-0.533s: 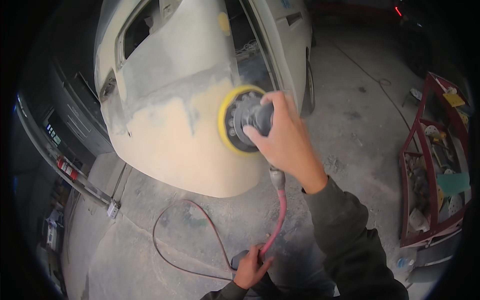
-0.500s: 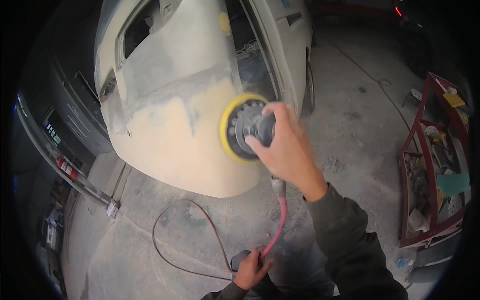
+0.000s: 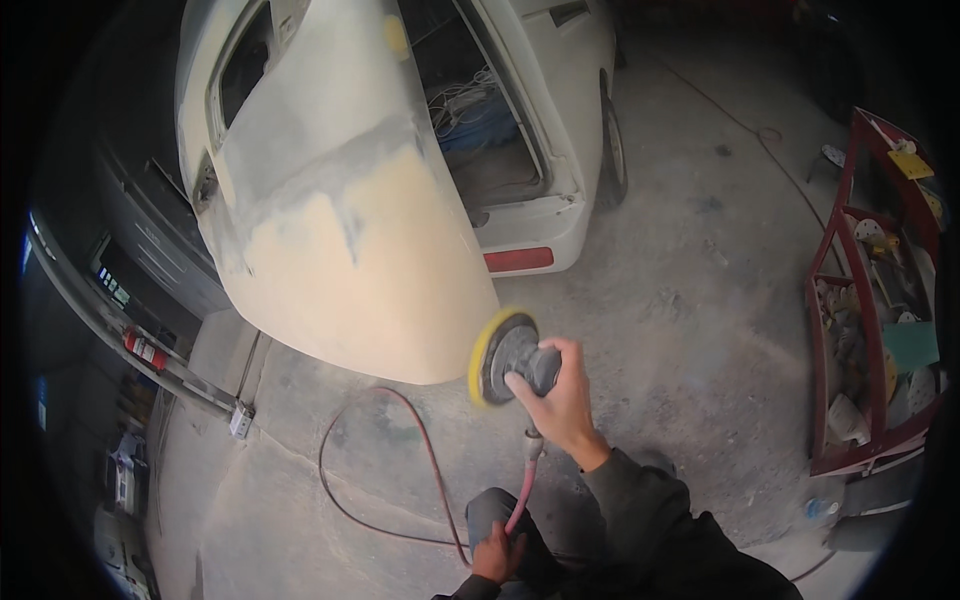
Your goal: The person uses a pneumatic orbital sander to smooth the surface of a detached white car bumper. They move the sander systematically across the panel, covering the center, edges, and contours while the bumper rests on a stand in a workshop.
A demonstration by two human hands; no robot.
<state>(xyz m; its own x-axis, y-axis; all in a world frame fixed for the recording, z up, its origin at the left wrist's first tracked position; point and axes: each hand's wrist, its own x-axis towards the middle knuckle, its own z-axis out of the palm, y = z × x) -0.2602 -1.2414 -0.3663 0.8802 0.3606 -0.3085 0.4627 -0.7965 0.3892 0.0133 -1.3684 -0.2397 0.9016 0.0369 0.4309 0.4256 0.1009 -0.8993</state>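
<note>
My right hand (image 3: 570, 408) is wrapped round the grey body of an air sander (image 3: 517, 356) with a round, yellow-edged pad. The sander is tilted, its pad facing left, just off the lower right edge of a car door panel (image 3: 370, 285). Whether pad and panel touch, I cannot tell. Pale beige covers the panel's lower part, with grey patches above. From the sander a pinkish-red air hose (image 3: 526, 487) runs down to my left hand (image 3: 497, 553), which is closed round it beside my knee.
Hose loops across the dusty concrete floor (image 3: 250, 500). Behind the panel stands the pale car body (image 3: 560, 215) with a red light. A dark red rack (image 3: 818, 330) holding sanding discs and tools is at right. A fire extinguisher (image 3: 145, 350) hangs at left.
My right hand has brought the sander down from in front of the panel's right side to below its edge. The view has shifted, showing more of the car's rear. My left hand keeps the hose.
</note>
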